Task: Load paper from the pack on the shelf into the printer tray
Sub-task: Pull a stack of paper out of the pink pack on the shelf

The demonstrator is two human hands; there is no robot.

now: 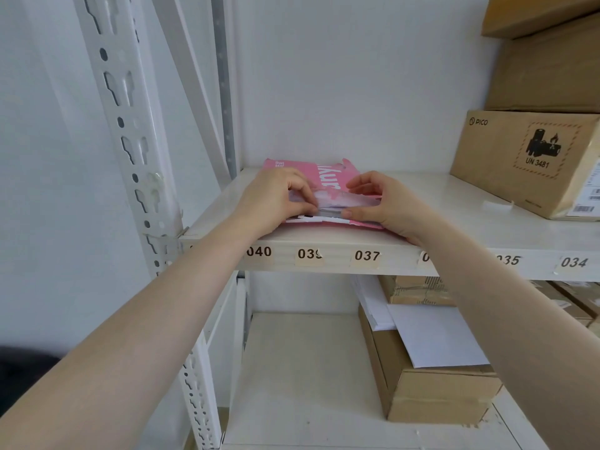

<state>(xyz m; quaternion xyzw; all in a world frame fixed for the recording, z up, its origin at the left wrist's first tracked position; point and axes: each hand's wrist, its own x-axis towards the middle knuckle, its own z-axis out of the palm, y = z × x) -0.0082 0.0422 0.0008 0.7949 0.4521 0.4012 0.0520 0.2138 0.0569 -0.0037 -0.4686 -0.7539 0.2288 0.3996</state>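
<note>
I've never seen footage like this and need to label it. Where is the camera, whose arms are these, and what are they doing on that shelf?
There is one picture, from a wide-angle camera worn on a person's head, so the two bare arms reaching forward are the wearer's own. No machine is involved. Both hands are at a pink paper pack lying flat on a white shelf, near its front edge. The left hand and right hand pinch at the pack's torn-open near end, where white sheets show. Nothing is lifted yet. To the right on that shelf sits a brown cardboard box; more boxes and loose white paper lie on the shelf below. No printer shows.
</note>
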